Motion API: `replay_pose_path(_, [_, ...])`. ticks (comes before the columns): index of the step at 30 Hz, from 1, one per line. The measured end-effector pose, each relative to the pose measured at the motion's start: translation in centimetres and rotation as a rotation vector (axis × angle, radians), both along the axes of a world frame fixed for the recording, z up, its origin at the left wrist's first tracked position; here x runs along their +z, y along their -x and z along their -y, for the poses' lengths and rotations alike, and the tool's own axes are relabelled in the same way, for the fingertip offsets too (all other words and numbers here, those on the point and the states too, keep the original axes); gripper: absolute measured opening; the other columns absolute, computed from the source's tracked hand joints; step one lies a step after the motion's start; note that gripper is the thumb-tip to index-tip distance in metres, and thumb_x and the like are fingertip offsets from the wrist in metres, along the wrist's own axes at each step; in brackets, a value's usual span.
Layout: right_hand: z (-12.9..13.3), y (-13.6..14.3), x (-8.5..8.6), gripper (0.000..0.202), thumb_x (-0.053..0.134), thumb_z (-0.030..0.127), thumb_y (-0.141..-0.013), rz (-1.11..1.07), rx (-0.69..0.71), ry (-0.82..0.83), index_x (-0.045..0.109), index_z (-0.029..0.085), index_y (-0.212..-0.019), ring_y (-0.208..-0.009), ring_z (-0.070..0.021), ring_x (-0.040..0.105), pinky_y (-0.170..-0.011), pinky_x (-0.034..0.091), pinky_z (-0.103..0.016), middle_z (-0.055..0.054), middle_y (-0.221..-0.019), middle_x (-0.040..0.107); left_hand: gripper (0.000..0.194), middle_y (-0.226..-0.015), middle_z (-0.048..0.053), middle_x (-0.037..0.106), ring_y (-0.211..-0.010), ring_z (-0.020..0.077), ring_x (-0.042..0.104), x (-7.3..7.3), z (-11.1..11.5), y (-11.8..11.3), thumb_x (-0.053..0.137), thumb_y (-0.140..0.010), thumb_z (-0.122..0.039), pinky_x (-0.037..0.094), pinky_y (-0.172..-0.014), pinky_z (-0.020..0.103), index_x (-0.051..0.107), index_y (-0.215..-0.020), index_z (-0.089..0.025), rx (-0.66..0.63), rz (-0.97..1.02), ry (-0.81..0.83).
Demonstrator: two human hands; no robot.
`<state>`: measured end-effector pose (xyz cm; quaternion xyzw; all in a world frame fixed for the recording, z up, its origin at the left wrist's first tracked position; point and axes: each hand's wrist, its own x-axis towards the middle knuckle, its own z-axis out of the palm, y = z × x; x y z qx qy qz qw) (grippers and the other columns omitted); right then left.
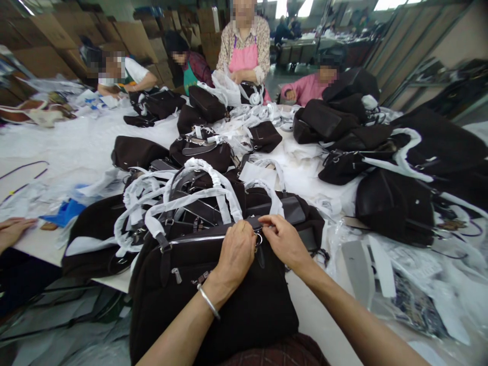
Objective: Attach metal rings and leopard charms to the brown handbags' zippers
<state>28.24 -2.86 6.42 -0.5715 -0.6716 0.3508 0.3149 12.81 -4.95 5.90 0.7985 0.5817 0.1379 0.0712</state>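
Note:
A dark brown fabric handbag stands in front of me, leaning toward my lap. A silver zip runs along its top edge, and its handles are wrapped in white paper. My left hand, with a silver bangle at the wrist, is closed on the top edge beside a metal ring. Just right of that ring, my right hand pinches the end of the same edge between thumb and forefinger. The fingers hide the exact part being gripped.
More dark handbags lie heaped across the white-covered table, with others piled at the right. Plastic wrapping lies at lower right. Another person's hand is at the left edge. Several co-workers stand or sit opposite; cardboard boxes are stacked behind.

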Motion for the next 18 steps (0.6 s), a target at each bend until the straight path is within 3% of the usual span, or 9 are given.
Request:
replay_pose_path(2, [0.7, 0.2, -0.1, 0.025, 0.050, 0.022, -0.087, -0.032, -0.086, 0.031, 0.067, 0.019, -0.106, -0.085, -0.0169, 0.062, -0.084, 0.047, -0.032, -0.005, -0.100, 0.067, 0.006, -0.091, 0.006, 0.058, -0.086, 0.0225, 0.055, -0.1, -0.1, 0.2, 0.050, -0.094, -0.017, 0.045, -0.079, 0.038, 0.052, -0.089, -0.018, -0.004, 0.039, 0.014])
replay_pose_path(5, [1.2, 0.3, -0.4, 0.024, 0.051, 0.024, -0.088, -0.030, -0.104, 0.041, 0.067, 0.019, -0.106, -0.084, -0.0174, 0.062, -0.083, 0.047, -0.032, -0.005, -0.099, 0.067, 0.006, -0.090, 0.005, 0.057, -0.086, 0.0223, 0.054, -0.1, -0.3, 0.3, 0.051, -0.094, -0.018, 0.045, -0.079, 0.037, 0.052, -0.088, -0.018, -0.005, 0.052, 0.012])
replay_pose_path(11, [0.5, -0.5, -0.6, 0.024, 0.054, 0.017, -0.087, 0.034, 0.098, 0.011, 0.071, 0.021, -0.103, -0.092, -0.0180, 0.062, -0.087, 0.046, -0.032, -0.004, -0.096, 0.066, 0.007, -0.087, 0.004, 0.057, -0.083, 0.0221, 0.054, -0.3, -0.3, 0.4, 0.052, -0.093, -0.018, 0.045, -0.076, 0.037, 0.052, -0.087, -0.018, -0.001, 0.062, 0.023])
replay_pose_path(18, [-0.2, -0.7, -0.8, 0.027, 0.057, 0.016, -0.087, 0.023, 0.194, 0.058, 0.072, 0.024, -0.108, -0.093, -0.0178, 0.062, -0.088, 0.046, -0.031, -0.004, -0.096, 0.066, 0.014, -0.080, -0.001, 0.055, -0.076, 0.0180, 0.056, -0.6, -0.8, 1.1, 0.060, -0.088, -0.016, 0.045, -0.071, 0.030, 0.047, -0.090, -0.020, 0.066, 0.304, 0.091])
